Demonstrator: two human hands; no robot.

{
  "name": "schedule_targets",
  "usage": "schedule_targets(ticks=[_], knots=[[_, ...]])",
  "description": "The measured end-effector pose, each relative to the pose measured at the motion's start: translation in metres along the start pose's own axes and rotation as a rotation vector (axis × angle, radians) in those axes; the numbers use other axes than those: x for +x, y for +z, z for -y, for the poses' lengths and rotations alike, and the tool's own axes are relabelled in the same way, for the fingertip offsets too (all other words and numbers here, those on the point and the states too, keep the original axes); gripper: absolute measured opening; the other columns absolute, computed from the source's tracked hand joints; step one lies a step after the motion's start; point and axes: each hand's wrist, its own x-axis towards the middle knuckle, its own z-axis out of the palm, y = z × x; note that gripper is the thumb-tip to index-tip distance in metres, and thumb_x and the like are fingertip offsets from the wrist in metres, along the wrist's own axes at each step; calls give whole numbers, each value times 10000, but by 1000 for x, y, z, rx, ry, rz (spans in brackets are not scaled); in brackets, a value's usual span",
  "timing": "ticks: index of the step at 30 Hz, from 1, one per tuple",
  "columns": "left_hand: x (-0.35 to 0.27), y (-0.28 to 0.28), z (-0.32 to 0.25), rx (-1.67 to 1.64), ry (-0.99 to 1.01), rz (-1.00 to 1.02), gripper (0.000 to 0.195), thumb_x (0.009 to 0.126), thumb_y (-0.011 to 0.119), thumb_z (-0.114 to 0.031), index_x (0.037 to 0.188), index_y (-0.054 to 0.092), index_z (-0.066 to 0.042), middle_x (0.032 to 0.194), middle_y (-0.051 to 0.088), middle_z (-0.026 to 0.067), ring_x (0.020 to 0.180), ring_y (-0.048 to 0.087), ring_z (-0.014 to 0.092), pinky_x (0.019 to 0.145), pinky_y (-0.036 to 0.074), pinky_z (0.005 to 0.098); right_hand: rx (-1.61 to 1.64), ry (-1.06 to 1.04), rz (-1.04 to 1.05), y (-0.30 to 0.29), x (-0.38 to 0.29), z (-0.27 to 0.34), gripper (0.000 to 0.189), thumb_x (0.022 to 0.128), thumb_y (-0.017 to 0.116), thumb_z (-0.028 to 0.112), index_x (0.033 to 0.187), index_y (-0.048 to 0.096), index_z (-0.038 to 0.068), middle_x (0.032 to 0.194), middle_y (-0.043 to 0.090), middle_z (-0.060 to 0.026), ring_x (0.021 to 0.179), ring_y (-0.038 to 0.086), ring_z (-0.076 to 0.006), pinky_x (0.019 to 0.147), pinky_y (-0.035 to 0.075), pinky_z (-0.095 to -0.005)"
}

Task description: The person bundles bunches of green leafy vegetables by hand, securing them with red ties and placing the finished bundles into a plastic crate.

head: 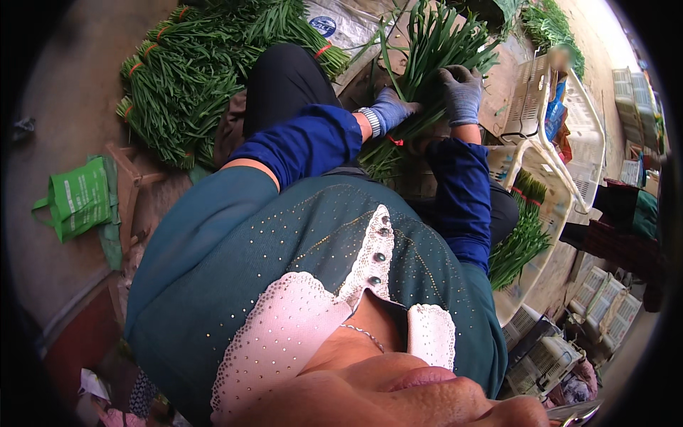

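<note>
In front of me lies a loose bundle of long green leafy stalks, like garlic chives [427,64], with a red tie [395,141] round its lower part. My left hand [396,109], in a blue-grey knitted glove, lies on the near side of the bundle with its fingers partly hidden by the leaves. My right hand [462,93], gloved alike, touches the leaves from the right with bent fingers; whether it grips any cannot be told. Many bundles with red ties [181,91] are heaped on the left. More tied bundles [520,235] stand in a cream plastic crate [557,213] on the right.
A white printed sack [347,21] lies beyond my knee. Perforated plastic crates [525,99] stand at the right, one with coloured bags [556,120]. At far left are a wooden stool [125,187] and a green bag [80,197]. A person [619,229] is at the right edge.
</note>
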Motion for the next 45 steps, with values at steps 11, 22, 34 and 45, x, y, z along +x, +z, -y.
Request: schedule_targets(ticks=[11,22,34,45], knots=[[-17,-5,-26,36,74,77,443,763,791,-295,1076,670,-6,979,718,111,866,666,217,805,523,353,613,93,-110,0,-26,-12,120,798,725,126,798,700,9,712,671,-33,788,594,-127,1118,260,-343],[-27,-10,-37,-285,51,-48,466,669,862,-331,927,701,22,897,716,90,781,663,197,721,535,334,611,177,-432,-55,-85,-23,930,795,806,286,1467,256,-48,1439,401,-214,1342,381,-297,1114,291,-397],[-9,-11,-40,-496,-87,83,578,685,855,-333,1100,646,10,1027,671,111,897,619,207,848,499,362,1095,524,-86,14,-82,-22,592,812,744,99,1338,474,65,1115,652,-92,921,639,-212,794,547,-343],[18,-20,-31,-313,1,-217,573,707,791,-168,1193,557,27,1038,671,168,922,653,270,831,532,389,993,426,-192,44,-89,-18,507,777,727,3,1243,526,14,1096,661,-97,919,648,-205,827,532,-323]])
